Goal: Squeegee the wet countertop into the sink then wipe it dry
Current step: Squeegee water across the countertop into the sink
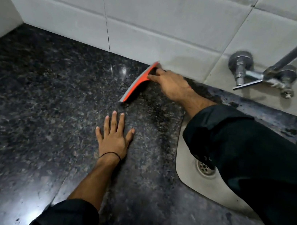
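squeegee work is on show: an orange plastic squeegee with a grey rubber blade (pixel 138 83) is gripped by the right hand (pixel 172 86), fingers wrapped round its black handle, thumb pressed on the orange back. the blade is set on the dark speckled granite countertop (pixel 41 97), its far end right at the back edge, against the white tiled wall (pixel 138 15), its near end angled out toward the middle of the countertop. the left hand (pixel 114 138) is laid flat on the stone just in front of the blade's near end, fingers spread wide, nothing held; a thin black band (pixel 111 154) is worn at its wrist. the pale recessed sink (pixel 184 167) is cut into the right part of the countertop, its round metal drain (pixel 205 169) partly covered by the dark sleeve of the right arm (pixel 252 155), which is stretched over the basin. a chrome wall tap with a curved spout (pixel 263 75) is mounted above the sink's back edge. bright glare is caught on the stone by the front-left corner.
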